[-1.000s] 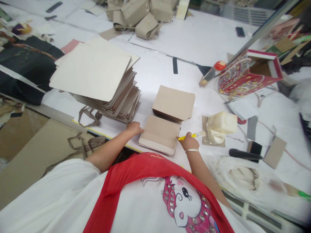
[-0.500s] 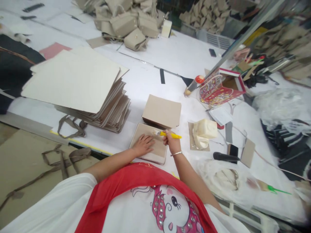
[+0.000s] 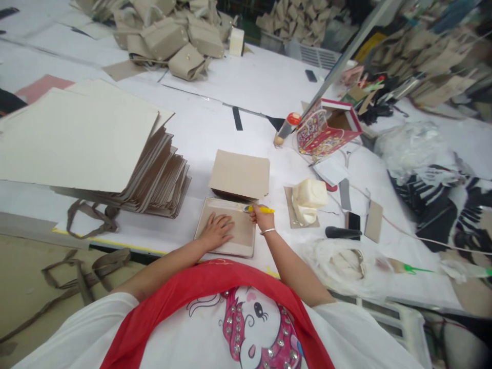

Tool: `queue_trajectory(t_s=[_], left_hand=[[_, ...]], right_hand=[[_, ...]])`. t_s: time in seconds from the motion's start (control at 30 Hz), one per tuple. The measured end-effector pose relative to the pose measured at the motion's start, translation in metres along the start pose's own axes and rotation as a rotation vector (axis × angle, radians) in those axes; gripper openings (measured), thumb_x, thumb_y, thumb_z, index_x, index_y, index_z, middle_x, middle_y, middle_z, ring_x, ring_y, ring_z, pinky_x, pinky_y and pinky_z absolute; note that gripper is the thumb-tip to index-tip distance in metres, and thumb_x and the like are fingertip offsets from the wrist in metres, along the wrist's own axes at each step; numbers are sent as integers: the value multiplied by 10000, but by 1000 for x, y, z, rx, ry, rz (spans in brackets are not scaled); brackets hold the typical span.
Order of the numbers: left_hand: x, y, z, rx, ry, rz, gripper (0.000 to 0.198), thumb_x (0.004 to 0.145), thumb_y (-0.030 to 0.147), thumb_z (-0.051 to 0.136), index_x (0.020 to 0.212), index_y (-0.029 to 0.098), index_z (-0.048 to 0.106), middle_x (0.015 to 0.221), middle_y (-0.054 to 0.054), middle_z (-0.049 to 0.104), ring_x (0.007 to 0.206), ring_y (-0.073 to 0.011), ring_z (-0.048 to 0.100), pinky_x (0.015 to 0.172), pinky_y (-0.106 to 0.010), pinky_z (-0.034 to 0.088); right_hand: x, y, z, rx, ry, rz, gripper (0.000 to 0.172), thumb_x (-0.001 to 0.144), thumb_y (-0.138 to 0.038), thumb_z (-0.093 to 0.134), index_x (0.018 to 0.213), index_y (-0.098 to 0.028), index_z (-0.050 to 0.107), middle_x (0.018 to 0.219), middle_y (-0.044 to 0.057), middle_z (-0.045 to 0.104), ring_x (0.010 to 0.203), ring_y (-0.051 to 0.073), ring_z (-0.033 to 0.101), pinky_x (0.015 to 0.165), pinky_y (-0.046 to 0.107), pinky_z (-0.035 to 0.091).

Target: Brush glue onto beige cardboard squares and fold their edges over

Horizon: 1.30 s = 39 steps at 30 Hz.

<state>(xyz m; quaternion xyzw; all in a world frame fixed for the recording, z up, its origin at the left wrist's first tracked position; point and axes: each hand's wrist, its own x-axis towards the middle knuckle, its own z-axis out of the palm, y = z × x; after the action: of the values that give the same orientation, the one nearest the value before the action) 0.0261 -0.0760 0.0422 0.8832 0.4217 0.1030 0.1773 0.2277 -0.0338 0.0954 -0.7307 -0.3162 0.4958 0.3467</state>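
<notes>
A small beige card panel [image 3: 242,233] lies at the near edge of the white table [image 3: 215,128]. My left hand [image 3: 216,230] rests flat on it with fingers spread. My right hand [image 3: 262,218] is closed on a yellow-handled brush [image 3: 257,209], whose bristles touch the panel's far edge. Just beyond lies a small stack of similar beige panels [image 3: 240,174]. To the right, a cream glue container [image 3: 307,197] sits on a scrap of card.
A tall stack of large beige boards [image 3: 88,148] stands at the left. Beige bags [image 3: 172,36] are heaped at the back. A red patterned box [image 3: 326,130], a glue bottle [image 3: 285,128], a black phone [image 3: 352,221] and a plastic bag [image 3: 346,264] lie to the right.
My left hand moved from the panel's left edge onto its face. My right hand swung the brush from the glue container over to the panel. The camera view shifted rightward.
</notes>
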Motion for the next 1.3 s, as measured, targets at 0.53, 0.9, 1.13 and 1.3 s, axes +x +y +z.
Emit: queue_trajectory(t_s=[0.53, 0.9, 1.13, 1.3], left_hand=[[22, 76, -5, 275, -186, -245, 570, 789, 509, 470, 1197, 113, 510, 1366, -215, 371, 1271, -377, 247, 963, -653, 170], [23, 83, -1, 298, -190, -274, 543, 801, 471, 449, 1198, 102, 484, 1372, -221, 347, 1285, -367, 228, 959, -649, 191], [27, 69, -9, 189, -214, -265, 603, 753, 473, 534, 1232, 115, 455, 1352, -212, 376, 1238, -362, 323, 978, -594, 225], [33, 90, -26, -273, -88, -305, 756, 693, 447, 631, 1330, 158, 345, 1367, -170, 360, 1235, -313, 362, 1007, -458, 306]], right_hand=[[-113, 75, -196, -343, 356, -329, 359, 909, -367, 342, 1220, -212, 431, 939, 16, 654, 620, 74, 618, 651, 200, 496], [-78, 133, -291, -1154, 549, 172, 277, 839, -140, 427, 1107, -118, 496, 886, 129, 616, 918, 206, 552, 806, 289, 361], [-95, 107, -268, -848, 688, -48, 290, 895, -280, 335, 1115, -115, 425, 922, 118, 612, 850, 203, 581, 761, 290, 403], [-117, 49, -200, -477, 552, -444, 241, 886, -370, 369, 1046, -190, 380, 817, 34, 564, 730, 148, 557, 707, 262, 437]])
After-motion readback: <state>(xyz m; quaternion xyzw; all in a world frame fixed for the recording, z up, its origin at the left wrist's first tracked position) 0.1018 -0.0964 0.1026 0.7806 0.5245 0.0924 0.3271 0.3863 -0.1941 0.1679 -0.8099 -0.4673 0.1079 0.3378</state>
